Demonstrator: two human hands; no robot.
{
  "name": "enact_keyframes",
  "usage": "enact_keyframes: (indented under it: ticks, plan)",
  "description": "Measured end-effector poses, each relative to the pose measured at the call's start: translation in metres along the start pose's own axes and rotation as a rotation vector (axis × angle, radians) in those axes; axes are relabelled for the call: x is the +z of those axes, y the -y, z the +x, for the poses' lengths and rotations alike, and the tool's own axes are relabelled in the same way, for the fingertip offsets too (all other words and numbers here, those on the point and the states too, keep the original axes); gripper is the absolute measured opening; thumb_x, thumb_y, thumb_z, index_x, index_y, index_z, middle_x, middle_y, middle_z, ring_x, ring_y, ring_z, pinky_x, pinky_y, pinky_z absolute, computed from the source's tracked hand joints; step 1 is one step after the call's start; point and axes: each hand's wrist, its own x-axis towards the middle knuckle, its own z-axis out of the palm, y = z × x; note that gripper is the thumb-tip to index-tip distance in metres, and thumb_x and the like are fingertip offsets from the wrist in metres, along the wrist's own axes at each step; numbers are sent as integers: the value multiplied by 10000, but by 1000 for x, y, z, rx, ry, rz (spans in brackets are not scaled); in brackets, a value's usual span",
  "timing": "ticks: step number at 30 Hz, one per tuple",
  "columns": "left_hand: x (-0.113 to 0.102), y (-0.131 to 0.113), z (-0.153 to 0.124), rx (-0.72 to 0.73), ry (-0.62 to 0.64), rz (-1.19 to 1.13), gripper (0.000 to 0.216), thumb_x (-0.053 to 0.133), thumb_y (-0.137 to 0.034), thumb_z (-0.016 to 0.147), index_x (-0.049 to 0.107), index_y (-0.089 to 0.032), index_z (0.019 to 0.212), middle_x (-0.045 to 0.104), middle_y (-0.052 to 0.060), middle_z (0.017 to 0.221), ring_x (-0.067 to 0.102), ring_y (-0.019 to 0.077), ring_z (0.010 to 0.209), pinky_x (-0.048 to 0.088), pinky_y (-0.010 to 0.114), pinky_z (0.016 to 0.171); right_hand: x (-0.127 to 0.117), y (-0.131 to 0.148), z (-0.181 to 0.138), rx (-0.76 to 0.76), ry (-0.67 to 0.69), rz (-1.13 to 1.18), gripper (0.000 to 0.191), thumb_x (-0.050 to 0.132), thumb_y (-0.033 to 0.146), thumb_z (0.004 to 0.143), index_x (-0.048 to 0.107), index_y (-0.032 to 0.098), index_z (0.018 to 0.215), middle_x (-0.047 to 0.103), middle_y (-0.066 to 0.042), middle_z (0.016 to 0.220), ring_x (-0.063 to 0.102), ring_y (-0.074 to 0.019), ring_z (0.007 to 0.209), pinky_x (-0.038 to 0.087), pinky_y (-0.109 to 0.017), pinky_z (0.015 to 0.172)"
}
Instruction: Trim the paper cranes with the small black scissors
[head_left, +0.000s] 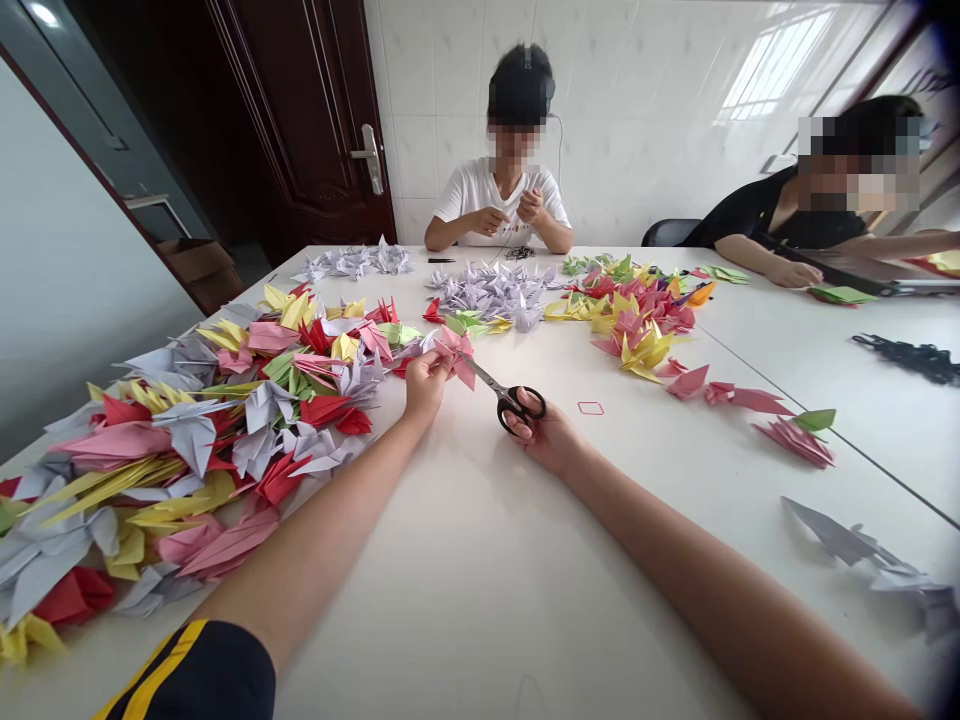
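Observation:
My left hand [429, 382] pinches a pink folded paper crane [463, 368] above the white table [480, 560]. In my right hand [551, 432] is a pair of scissors [520, 403] with black handles, my fingers through the loops. Their metal blades point up and left and reach the crane; whether they cut into the paper I cannot tell. Left of my left hand lies a big heap of paper cranes [289, 400] in pink, red, yellow, green and pale lilac.
Lilac cranes [495, 290] lie ahead, and a mixed coloured pile [637, 320] sits right of them. Grey folded paper [862, 550] lies near right. A small red outline [591, 408] marks the tabletop. Two people [501, 200] sit across and at the right; black strings [911, 358] lie there.

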Motion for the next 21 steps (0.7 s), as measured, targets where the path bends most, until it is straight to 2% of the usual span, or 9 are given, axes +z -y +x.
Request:
enact_keyframes:
  ticks: [5, 14, 21]
  plan:
    - [1, -1, -1, -5, 6, 4, 484, 813, -564, 662, 730, -140, 878, 729, 69, 846, 694, 232, 885, 588, 438, 896, 2, 1, -1, -12, -13, 1, 427, 805, 490, 737, 490, 203, 705, 554, 24, 612, 324, -54, 428, 254, -199, 390]
    - [0, 2, 1, 23, -13, 10, 458, 809, -543, 670, 746, -143, 884, 743, 95, 917, 697, 266, 943, 576, 444, 913, 15, -2, -6, -101, -129, -149, 433, 824, 455, 715, 462, 219, 684, 609, 5, 583, 431, -82, 402, 239, -224, 383]
    - [-2, 11, 5, 58, -83, 121, 387, 751, -483, 743, 762, -143, 927, 745, 105, 899, 700, 264, 841, 571, 425, 854, 18, -2, -9, -108, -165, -226, 441, 820, 456, 717, 452, 218, 664, 623, 0, 567, 452, -90, 385, 204, -215, 370]
